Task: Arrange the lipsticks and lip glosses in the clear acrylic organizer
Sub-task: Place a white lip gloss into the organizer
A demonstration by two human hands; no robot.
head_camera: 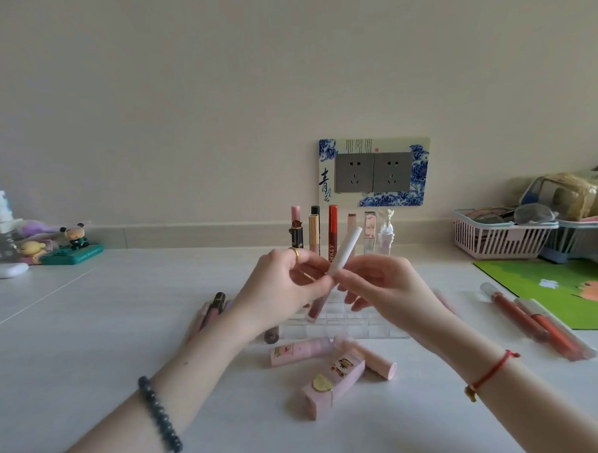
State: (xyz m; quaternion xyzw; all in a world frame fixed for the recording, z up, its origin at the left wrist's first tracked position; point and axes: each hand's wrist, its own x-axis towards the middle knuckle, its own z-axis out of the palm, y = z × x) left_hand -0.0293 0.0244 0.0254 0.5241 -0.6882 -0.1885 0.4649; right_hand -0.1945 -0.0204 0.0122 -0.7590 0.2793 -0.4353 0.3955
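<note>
Both hands meet above the clear acrylic organizer point(343, 322), which lies on the white table. My left hand point(286, 288) and my right hand point(382, 284) grip one slim lip gloss point(345, 251) with a white cap pointing up and right; its brownish tube end point(316, 307) hangs below my left fingers. Several lipsticks stand upright behind the hands, among them a red tube point(333, 236). Three pink lipsticks point(335, 379) lie in front of the organizer. Dark and pink tubes point(212, 310) lie at left, orange glosses point(538, 322) at right.
A green mat point(567, 293) lies at right, behind it a pink basket point(500, 239) and a blue basket full of items. Figurines point(69, 245) and a bottle stand at far left. A wall socket point(374, 171) sits behind the lipsticks.
</note>
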